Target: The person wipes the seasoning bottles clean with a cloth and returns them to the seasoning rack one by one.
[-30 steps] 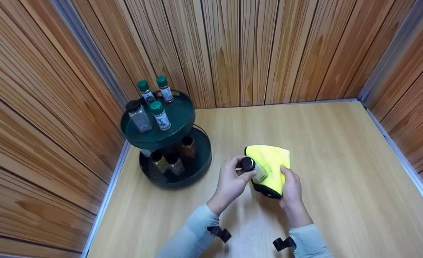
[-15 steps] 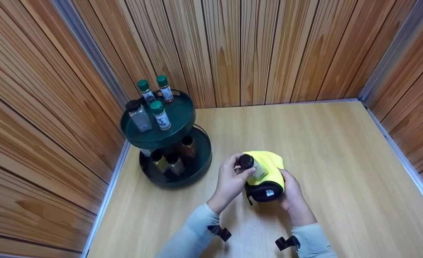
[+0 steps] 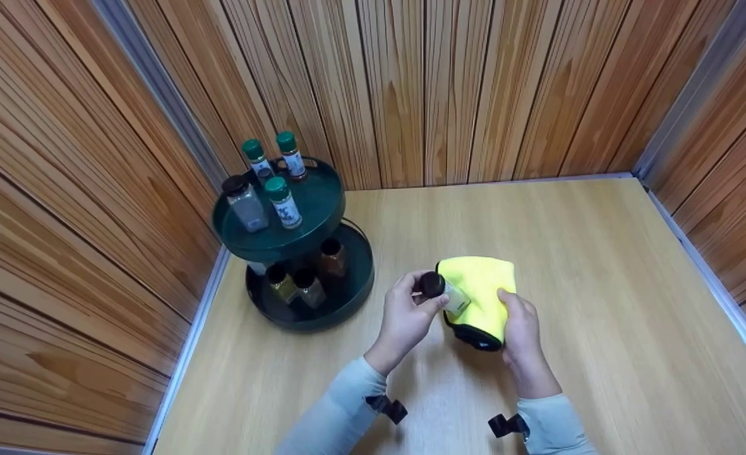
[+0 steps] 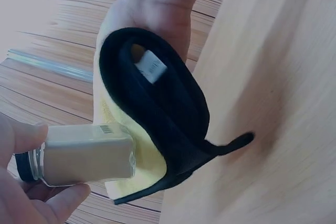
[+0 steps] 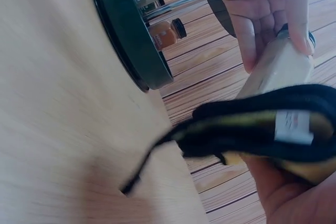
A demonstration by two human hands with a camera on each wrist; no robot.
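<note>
My left hand [image 3: 405, 316] grips a clear spice jar [image 4: 86, 156] near its black lid, fingers and thumb around the neck. The jar is tilted, holds a pale powder, and has a barcode label on its side. Its base end presses against a folded yellow cleaning cloth [image 3: 483, 287] with black edging. My right hand [image 3: 523, 328] holds this cloth from the right, thumb on top and fingers hidden beneath. In the left wrist view, the cloth's dark folded end shows a white tag [image 4: 151, 66] and a black hanging loop [image 4: 236, 142]. Both things are above the table.
At the left stands a two-tier dark green turntable rack [image 3: 319, 212]. Green-capped bottles [image 3: 285, 205] and a black-capped jar [image 3: 247, 205] stand on its upper tier. Several black-lidded jars [image 3: 309, 289] are on the lower tier. Wood-panelled walls [image 3: 410, 95] enclose the wooden table [image 3: 600, 284].
The cloth's dark end swung down and left toward me half a second ago, then back up and right with my right hand. My left hand and the jar have barely shifted.
</note>
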